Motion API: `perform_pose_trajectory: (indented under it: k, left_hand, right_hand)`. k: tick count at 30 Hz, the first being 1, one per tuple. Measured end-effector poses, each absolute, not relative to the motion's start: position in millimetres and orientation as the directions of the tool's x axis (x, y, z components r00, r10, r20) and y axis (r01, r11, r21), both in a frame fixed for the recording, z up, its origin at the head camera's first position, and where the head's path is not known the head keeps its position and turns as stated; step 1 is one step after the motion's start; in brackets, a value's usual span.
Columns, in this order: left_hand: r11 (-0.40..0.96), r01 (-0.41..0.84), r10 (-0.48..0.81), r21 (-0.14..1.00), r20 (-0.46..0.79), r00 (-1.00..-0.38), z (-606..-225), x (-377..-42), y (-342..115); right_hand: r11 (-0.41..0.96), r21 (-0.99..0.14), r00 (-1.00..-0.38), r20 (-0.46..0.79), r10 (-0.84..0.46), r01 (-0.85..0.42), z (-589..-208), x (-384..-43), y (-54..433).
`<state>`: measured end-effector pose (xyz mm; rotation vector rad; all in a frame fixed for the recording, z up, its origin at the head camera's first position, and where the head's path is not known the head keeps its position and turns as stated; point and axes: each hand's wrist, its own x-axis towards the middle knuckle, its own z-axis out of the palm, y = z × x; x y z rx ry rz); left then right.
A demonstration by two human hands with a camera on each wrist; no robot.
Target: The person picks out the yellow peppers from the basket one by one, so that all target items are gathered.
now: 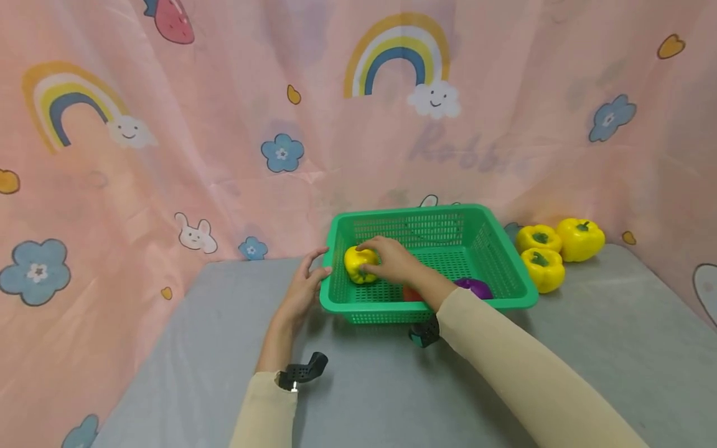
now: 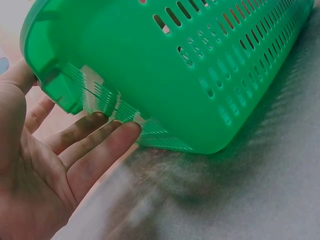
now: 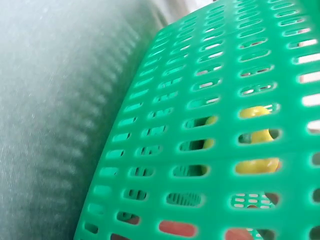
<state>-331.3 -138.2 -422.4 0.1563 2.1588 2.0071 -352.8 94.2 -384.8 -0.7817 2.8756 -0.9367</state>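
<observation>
A green plastic basket (image 1: 370, 307) with slotted walls stands on the grey table. My right hand (image 1: 394, 260) reaches inside it and grips a yellow bell pepper (image 1: 354, 264) near the left wall, thumb and fingers on its right side. Through the slots in the right wrist view, yellow parts of the pepper (image 3: 257, 166) show, while the hand is mostly hidden. At the basket's left end, my left hand (image 1: 302, 289) touches the rim. Its fingers (image 2: 107, 145) lie extended along the outer wall in the left wrist view.
A purple rounded thing (image 1: 475, 287) and a red thing (image 1: 411, 294) lie in the basket, partly hidden by the front rim and right forearm. Three yellow bell peppers (image 1: 542, 270) stand right of the basket. A pink patterned curtain (image 1: 224, 124) hangs behind the table (image 1: 358, 386).
</observation>
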Motion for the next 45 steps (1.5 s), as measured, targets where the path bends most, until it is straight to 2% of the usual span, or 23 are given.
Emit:
perform_pose_trajectory:
  k: [18,31,45]
  left_hand:
    - [0.102,-0.034,0.211,0.994,-0.055,-0.976,-423.7,-332.0,-138.1]
    - [0.11,-0.046,0.208,0.993,-0.069,-0.976,-423.1,-331.4,-137.6]
    - [0.107,-0.048,0.2,0.993,-0.068,-0.977,-423.0,-331.1,-137.9]
  right_hand:
    - [0.768,-0.429,-0.865,0.072,-0.496,-0.476,-385.2,-353.8,90.4]
    - [0.726,-0.492,-0.853,0.069,-0.518,-0.48,-388.0,-357.1,93.2]
    - [0.678,-0.595,-0.868,0.07,-0.491,-0.432,-391.3,-359.8,95.1]
